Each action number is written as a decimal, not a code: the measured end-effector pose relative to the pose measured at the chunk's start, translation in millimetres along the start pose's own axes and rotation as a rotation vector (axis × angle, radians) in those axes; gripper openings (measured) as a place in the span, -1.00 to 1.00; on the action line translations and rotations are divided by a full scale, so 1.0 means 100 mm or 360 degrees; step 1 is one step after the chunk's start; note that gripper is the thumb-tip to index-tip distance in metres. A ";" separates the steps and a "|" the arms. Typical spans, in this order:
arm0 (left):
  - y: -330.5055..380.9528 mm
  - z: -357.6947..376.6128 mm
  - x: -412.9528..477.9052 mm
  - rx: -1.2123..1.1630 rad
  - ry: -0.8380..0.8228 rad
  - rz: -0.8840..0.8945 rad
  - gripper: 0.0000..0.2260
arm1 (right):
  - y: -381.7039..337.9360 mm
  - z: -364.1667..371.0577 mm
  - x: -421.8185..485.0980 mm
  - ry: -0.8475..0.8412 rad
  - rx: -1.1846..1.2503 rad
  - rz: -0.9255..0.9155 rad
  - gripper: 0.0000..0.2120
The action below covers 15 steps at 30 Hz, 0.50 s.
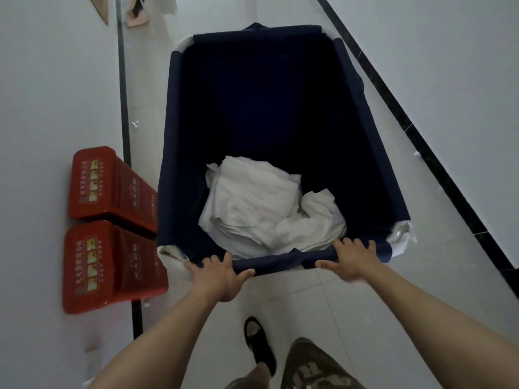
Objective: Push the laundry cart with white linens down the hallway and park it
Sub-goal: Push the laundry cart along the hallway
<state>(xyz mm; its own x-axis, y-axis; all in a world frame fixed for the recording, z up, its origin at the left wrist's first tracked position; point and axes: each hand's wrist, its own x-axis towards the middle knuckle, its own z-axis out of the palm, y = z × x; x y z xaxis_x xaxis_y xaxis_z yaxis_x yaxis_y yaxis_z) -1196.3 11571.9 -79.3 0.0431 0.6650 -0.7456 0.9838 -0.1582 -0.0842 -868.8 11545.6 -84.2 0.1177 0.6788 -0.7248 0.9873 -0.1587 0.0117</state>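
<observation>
A deep laundry cart lined with dark navy fabric [174, 153] stands in front of me in a narrow white-tiled hallway. White linens [252, 209] lie crumpled at its bottom, toward the near side. My left hand [216, 276] grips the cart's near rim on the left, fingers curled over the edge and thumb stretched along the outside. My right hand [351, 262] grips the same rim further right, fingers hooked inside the cart.
Two red boxes [112, 228] with yellow labels stand against the left wall, close beside the cart's near left corner. A black skirting strip [407, 130] runs along the right wall. Something pink [134, 12] lies far ahead on the left. My dark shoe [257, 341] steps on the tiles.
</observation>
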 end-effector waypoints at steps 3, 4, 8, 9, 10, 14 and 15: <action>-0.04 -0.33 0.30 0.0005 0.0004 0.0003 -0.12 | -0.04 -0.31 0.32 0.0017 0.0002 -0.0002 -0.08; -0.05 -0.44 0.39 0.0008 0.0005 0.0004 -0.12 | -0.05 -0.41 0.43 0.0021 -0.0002 -0.0005 -0.08; -0.06 -0.90 0.80 0.0005 0.0024 0.0003 -0.14 | -0.05 -0.85 0.87 0.0037 -0.0013 -0.0026 -0.09; -0.05 -1.02 0.91 0.0002 0.0027 0.0005 -0.14 | -0.04 -0.97 1.00 0.0044 -0.0018 -0.0030 -0.10; -0.04 -1.14 1.03 -0.0003 0.0030 0.0008 -0.14 | -0.03 -1.09 1.13 0.0049 -0.0023 -0.0034 -0.10; 0.00 -1.67 1.51 -0.0009 0.0084 -0.0006 -0.14 | 0.02 -1.64 1.68 0.0092 -0.0022 -0.0069 -0.09; 0.01 -1.81 1.64 0.0005 0.0104 -0.0007 -0.14 | 0.03 -1.79 1.82 0.0098 -0.0023 -0.0078 -0.09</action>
<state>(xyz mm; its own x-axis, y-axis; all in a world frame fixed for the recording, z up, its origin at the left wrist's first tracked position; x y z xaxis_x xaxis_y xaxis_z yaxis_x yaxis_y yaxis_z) -1156.6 11813.3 -82.2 0.0498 0.7118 -0.7006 0.9835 -0.1571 -0.0896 -825.0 11796.7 -92.5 0.0748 0.7284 -0.6811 0.9934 -0.1141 -0.0129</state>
